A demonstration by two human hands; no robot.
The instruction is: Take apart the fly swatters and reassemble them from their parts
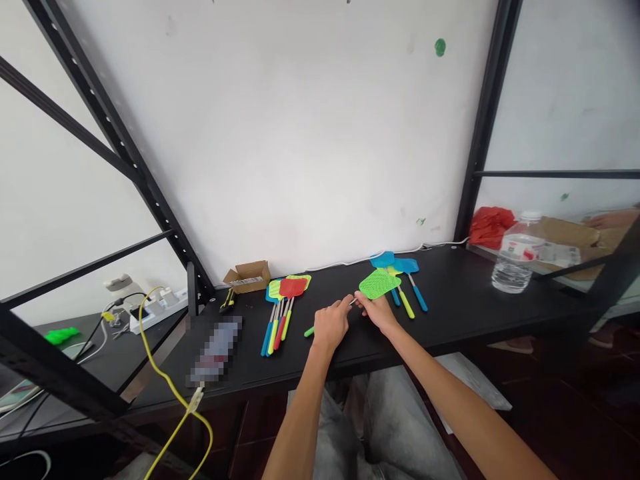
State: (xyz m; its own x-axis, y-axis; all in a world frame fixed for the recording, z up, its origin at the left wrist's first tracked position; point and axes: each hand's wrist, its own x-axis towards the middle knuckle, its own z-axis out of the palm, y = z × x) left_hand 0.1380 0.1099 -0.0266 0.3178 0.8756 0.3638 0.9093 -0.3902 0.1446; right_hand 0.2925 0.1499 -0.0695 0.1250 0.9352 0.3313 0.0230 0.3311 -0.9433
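A green fly swatter is held between both hands above the black tabletop, its mesh head up and to the right, its green grip poking out at the left. My left hand is closed around the shaft near the grip. My right hand pinches the metal shaft just below the head. Left of my hands lies a group of several fly swatters with red, yellow and blue parts. Behind my right hand lie more blue and yellow swatters. Finger contact on the shaft is partly hidden.
A small open cardboard box and a yellow-black cutter sit at the back left. A blurred-out object with a yellow cable lies front left. At right stands a water bottle beside a red bag. Black frame posts flank the table.
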